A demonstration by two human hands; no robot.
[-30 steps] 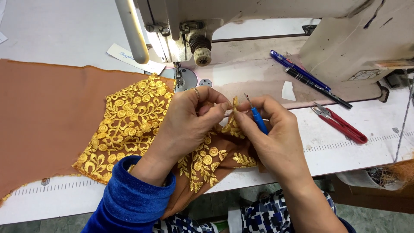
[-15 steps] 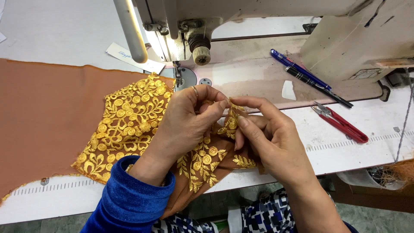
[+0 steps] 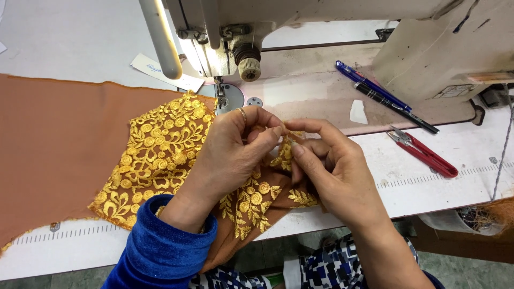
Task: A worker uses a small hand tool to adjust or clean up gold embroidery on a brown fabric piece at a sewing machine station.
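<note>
A piece of rust-brown fabric [image 3: 59,139] with gold floral embroidery [image 3: 155,155] lies on the sewing table in front of the machine. My left hand [image 3: 230,155], in a blue sleeve, pinches a raised fold of the embroidered edge between thumb and forefinger. My right hand [image 3: 326,171] meets it from the right, fingertips closed on the same fold at about the middle of the view. The blue tool seen earlier in my right hand is hidden.
A cream industrial sewing machine [image 3: 428,37] stands behind, its needle foot [image 3: 220,96] just above my left hand. Two pens [image 3: 380,96] and red thread snips [image 3: 423,152] lie to the right. A paper slip [image 3: 160,72] rests at the back left.
A blue-handled tool showed in my right hand a second ago; it is out of sight now. Both hands have closed together on the fabric fold.
</note>
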